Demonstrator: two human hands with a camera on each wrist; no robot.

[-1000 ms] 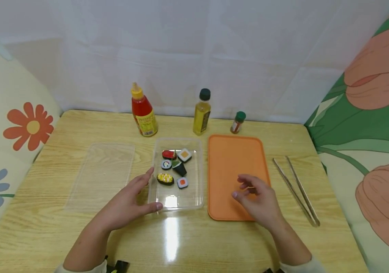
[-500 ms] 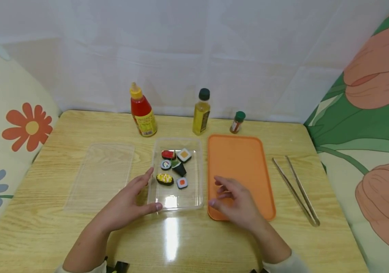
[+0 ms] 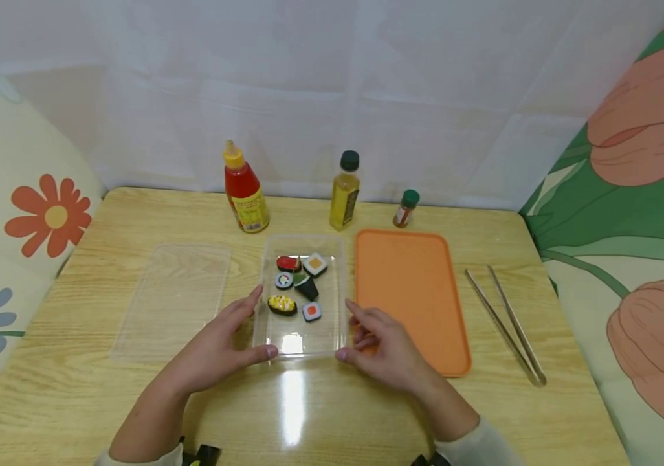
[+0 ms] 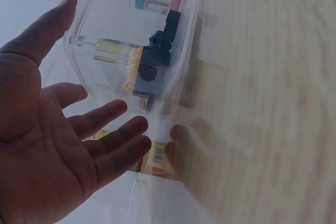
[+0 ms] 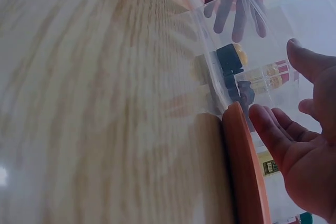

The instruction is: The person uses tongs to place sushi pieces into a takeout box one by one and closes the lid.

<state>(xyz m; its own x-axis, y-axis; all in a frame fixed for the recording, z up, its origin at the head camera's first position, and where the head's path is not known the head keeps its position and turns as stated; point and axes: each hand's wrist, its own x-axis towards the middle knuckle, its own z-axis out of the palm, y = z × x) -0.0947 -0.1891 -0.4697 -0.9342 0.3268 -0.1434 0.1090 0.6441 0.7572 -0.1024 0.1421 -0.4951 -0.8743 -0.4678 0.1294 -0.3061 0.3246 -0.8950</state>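
A clear plastic box stands mid-table with several toy sushi pieces inside, among them a yellow-topped piece, a dark cone roll and a red-centred roll. My left hand is at the box's left side, thumb at the front left corner and fingers spread along the wall; in the left wrist view the left fingers are straight. On the other side, my right hand has its thumb at the front right corner and its fingers loosely bent beside the wall, over the orange tray's edge.
An orange tray lies right of the box, with metal tongs beyond it. To the left is a clear flat lid. Behind stand a red sauce bottle, an oil bottle and a small green-capped jar.
My right hand has moved left from over the orange tray to the box's right side. The left hand has stayed at the box's left side, and the sushi pieces have not moved.
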